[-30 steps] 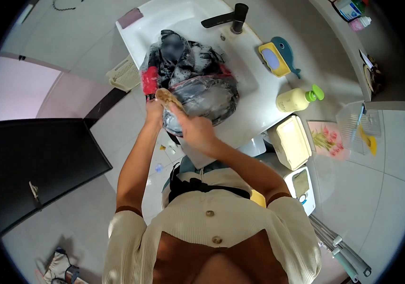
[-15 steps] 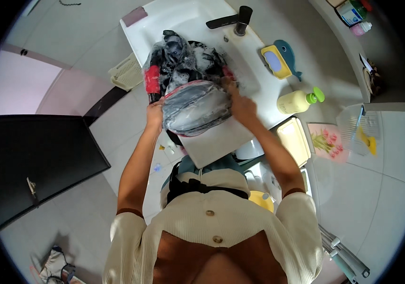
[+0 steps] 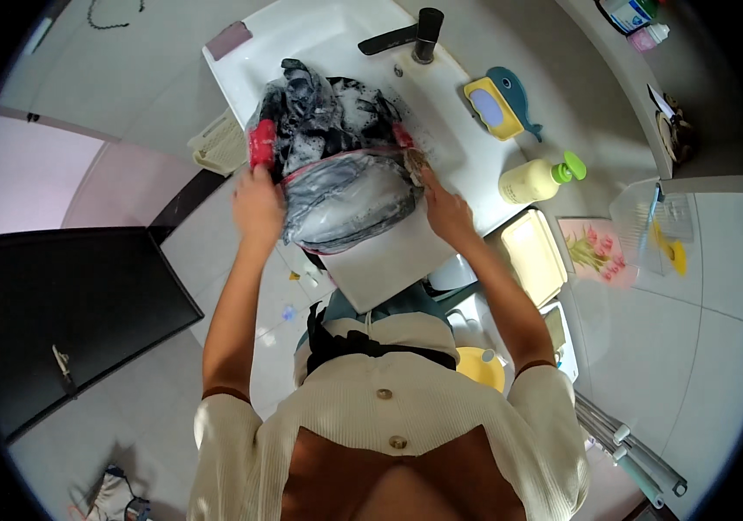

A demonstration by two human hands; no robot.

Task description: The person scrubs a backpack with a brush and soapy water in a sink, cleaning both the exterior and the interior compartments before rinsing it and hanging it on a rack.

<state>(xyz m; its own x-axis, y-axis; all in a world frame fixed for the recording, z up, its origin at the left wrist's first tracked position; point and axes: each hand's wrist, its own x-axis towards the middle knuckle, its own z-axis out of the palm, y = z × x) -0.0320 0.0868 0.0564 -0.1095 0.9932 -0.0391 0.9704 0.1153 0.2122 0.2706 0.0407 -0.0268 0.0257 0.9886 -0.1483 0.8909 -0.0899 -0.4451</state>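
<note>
A soapy black and grey bag, seemingly a backpack, with red trim, lies over the near edge of the white sink. White foam covers much of it. My left hand closes on the bag's left side, just below a bright red strap part. At the right edge of the bag, my right hand is closed around a small brown scrubbing brush, which touches the wet fabric. The fingertips of both hands are partly hidden.
A black faucet stands at the sink's back. To the right are a whale-shaped soap dish and a pale pump bottle. A cream tray sits below them. On the left a white basket hangs near a dark door.
The view has shifted slightly. My left hand has moved a little left along the bag's side. My right hand, blurred before, has come slightly down and right with the brush at the bag's right edge.
</note>
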